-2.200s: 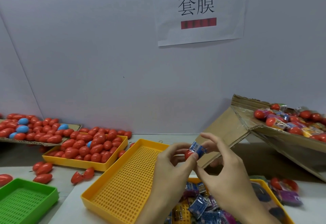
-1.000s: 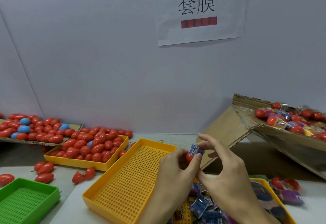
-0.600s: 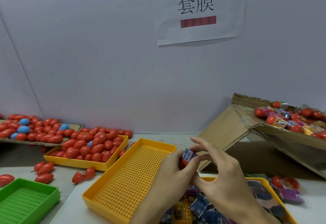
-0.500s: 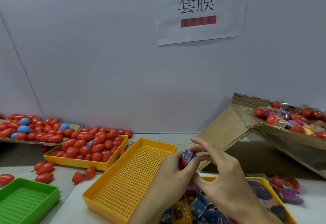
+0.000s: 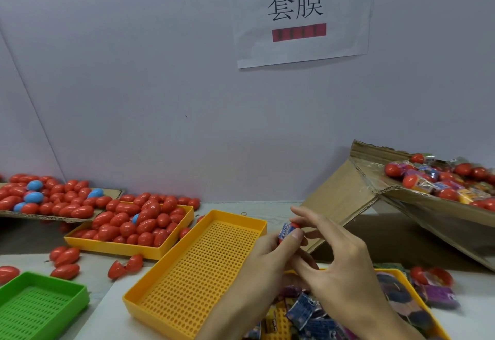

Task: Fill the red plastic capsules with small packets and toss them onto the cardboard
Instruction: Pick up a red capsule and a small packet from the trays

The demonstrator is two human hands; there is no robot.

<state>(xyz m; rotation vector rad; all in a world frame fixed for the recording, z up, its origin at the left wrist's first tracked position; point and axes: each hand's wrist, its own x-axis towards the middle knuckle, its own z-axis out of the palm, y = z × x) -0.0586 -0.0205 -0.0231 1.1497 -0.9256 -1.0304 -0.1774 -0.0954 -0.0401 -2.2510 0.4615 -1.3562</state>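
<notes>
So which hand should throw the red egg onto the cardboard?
Probably the left hand: it already grips the capsule, while the right hand only touches it with its fingertips. The cardboard lies to the right, though.

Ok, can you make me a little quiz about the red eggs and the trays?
1. True or false: the green tray holds red capsules.
2. What sticks out of the red capsule in the left hand?
3. The nearest blue capsule lies: A) on cardboard B) in a yellow tray C) on the table.

Key: 1 false; 2 a blue packet; 3 B.
</notes>
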